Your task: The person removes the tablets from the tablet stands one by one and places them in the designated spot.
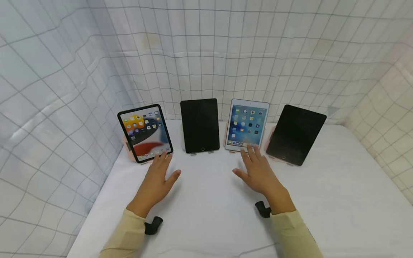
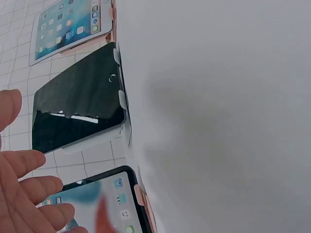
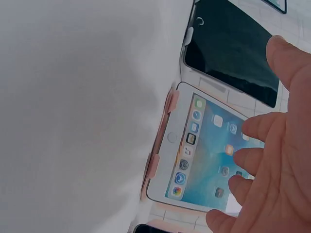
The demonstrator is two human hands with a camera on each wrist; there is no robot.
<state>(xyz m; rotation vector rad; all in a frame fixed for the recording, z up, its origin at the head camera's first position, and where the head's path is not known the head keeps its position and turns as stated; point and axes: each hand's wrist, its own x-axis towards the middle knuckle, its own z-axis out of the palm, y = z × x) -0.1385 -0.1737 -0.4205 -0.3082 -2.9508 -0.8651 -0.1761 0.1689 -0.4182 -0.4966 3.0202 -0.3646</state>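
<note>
Four tablets lean on stands in a row. My left hand is held with fingers spread in front of the leftmost tablet, which has a black frame and a lit home screen. Holding nothing, my right hand reaches with straight fingers toward the lower edge of the white tablet, whose screen is lit blue. Between these two stands a dark-screened black tablet. Another dark tablet tilts at the far right. In the right wrist view, the fingers overlap the white tablet's screen; contact cannot be told.
Pink stands show behind and under some tablets. A white cloth covers the table, and grid-patterned curtains hang at the back and sides. Black devices sit at the left wrist and right wrist.
</note>
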